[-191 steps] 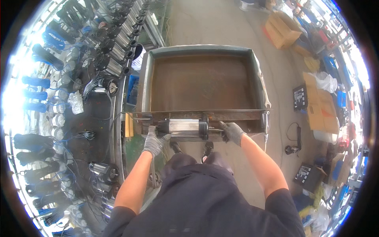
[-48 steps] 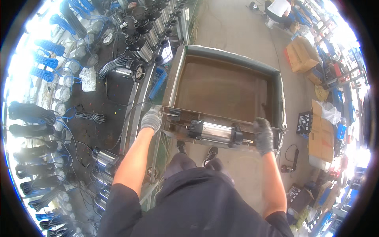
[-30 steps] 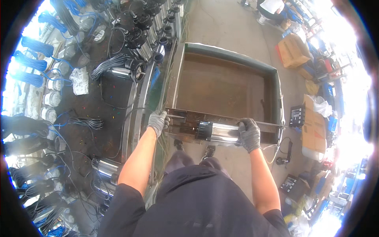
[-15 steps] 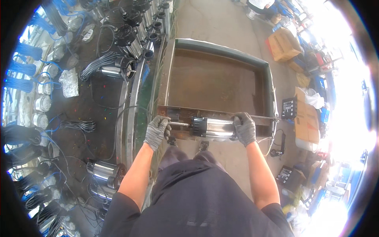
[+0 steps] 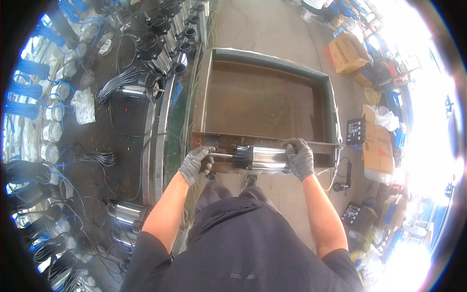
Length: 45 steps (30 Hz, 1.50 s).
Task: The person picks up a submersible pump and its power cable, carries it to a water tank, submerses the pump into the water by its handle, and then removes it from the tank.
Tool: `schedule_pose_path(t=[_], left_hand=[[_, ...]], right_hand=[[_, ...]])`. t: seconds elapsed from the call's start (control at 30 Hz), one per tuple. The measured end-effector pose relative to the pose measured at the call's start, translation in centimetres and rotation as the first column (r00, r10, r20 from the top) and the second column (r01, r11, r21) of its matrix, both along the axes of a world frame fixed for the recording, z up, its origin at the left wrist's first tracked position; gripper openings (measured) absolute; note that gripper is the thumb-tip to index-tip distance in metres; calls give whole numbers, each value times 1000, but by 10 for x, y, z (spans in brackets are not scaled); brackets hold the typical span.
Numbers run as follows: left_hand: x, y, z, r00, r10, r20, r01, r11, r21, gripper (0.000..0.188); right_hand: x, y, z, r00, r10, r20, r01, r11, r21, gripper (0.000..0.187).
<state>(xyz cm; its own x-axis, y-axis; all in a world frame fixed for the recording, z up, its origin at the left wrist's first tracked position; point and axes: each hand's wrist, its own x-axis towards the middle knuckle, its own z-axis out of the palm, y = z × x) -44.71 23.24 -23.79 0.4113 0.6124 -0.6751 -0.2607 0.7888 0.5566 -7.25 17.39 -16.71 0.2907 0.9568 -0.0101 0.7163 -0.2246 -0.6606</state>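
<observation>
A shiny metal cylindrical motor point(image 5: 271, 158) with a black end cap point(image 5: 242, 157) lies sideways on a dark ledge at the near edge of a water-filled tank point(image 5: 332, 104). From the cap a thin metal shaft point(image 5: 221, 155) points left. My left hand point(image 5: 197, 164), in a grey glove, is closed around the free end of this shaft, fingers curled under it. The gloved right hand point(image 5: 300, 158) wraps the motor's right end, which its fingers hide.
On the left, a dark workbench point(image 5: 129, 165) carries several similar motors point(image 5: 127, 212) and coiled cables point(image 5: 97, 157). Metal rails run between bench and tank. Cardboard boxes point(image 5: 348, 52) stand on the floor at right, near a black handheld device point(image 5: 342, 186). Another person point(image 5: 316, 5) is far off.
My left hand has turned slightly about the shaft end, its fingers shifting. The motor and my right hand sit a touch further left in the picture, still together.
</observation>
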Motion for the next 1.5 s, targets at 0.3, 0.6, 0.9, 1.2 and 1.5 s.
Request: schedule_pose_path(t=[0.3,0.6,0.9,1.2,1.5], left_hand=[[-4,3,5,983,-180,-32,183,961,210,30],[5,5,3,736,-294,-611,624,645,441,57],[6,3,5,467,-154,-871,810,470,351,45],[-4,9,4,902,-314,-296,426,756,497,43],[-4,4,5,889,-314,-334,428,830,357,55]], right_hand=[[-3,2,8,1000,12,17,-12,1000,-17,13],[4,1,-3,999,-4,-54,1,998,-58,16],[-5,3,15,999,21,47,-17,997,-75,15],[3,2,2,1000,19,19,-18,999,-43,14],[0,3,10,997,17,73,-15,999,-34,22]])
